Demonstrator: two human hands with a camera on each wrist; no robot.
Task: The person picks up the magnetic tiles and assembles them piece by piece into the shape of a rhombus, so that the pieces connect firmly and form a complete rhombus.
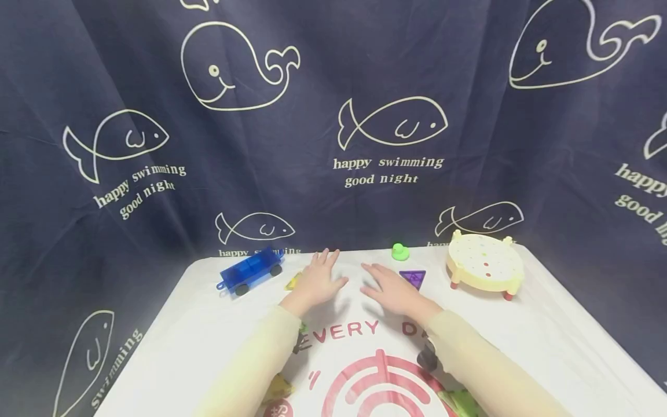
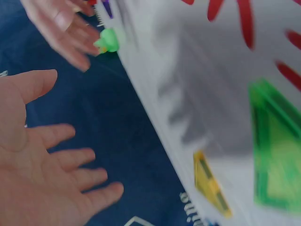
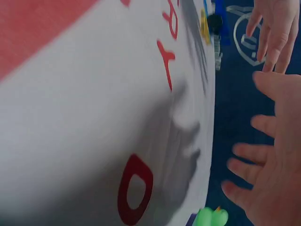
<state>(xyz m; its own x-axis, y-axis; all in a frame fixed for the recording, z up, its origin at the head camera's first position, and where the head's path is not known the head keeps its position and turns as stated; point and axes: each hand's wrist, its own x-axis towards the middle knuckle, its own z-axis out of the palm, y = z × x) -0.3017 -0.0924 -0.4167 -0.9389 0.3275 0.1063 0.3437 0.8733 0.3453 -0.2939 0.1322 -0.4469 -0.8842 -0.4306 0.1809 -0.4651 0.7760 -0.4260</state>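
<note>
My left hand [image 1: 318, 281] is held above the far part of the white table, fingers spread, with nothing in it. Just left of it lies a yellow triangular tile [image 1: 293, 282], partly covered by the hand. My right hand [image 1: 391, 289], also empty, hovers with fingers extended beside a purple triangular tile [image 1: 413, 278]. Behind that tile sits a small green toy duck [image 1: 400, 252], near the table's far edge. The left wrist view shows a translucent green tile [image 2: 277, 150], blurred, and both hands apart from each other.
At the back left stands a blue toy wagon [image 1: 250, 271] with black wheels. A cream round toy stand [image 1: 486, 263] on short legs is at the back right. Below the sleeves, a yellow piece [image 1: 278, 388], a dark object [image 1: 427, 358] and a green piece [image 1: 464, 402] are partly hidden.
</note>
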